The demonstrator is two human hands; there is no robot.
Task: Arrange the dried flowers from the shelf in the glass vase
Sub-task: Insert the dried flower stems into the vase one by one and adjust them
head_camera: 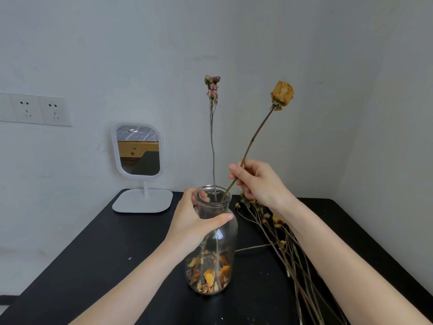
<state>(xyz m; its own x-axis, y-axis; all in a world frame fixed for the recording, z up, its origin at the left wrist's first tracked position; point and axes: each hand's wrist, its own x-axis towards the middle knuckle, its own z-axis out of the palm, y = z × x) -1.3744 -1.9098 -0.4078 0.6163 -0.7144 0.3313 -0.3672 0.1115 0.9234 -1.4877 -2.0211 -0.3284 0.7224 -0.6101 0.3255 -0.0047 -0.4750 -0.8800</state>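
Broadly, a matte black table (93,254) with rounded corners fills the lower view, flecked with pale crumbs. At four o'clock from the vase a bundle of dried stems (281,245) lies flat on it, thin and woody with small orange-brown heads. The clear glass vase (222,240) stands near the table's middle, bottle-shaped, with round shoulders, a short wide neck and a thick rim. At ten o'clock from it stands a white plastic mirror (138,151), a rounded rectangle on a slim post and flat base. Further toward nine o'clock, white wall sockets (39,110) sit side by side. The left hand (196,221) wraps the vase's neck from eight o'clock, thumb across the front. The right hand (260,181), at one o'clock above the rim, pinches the stalk of a yellow rose (282,93), whose lower end is inside the neck, head leaning toward one o'clock. A stem with pink buds (212,85) stands nearly upright in the vase. Crinkled yellow and orange petals (208,275) cover its bottom.
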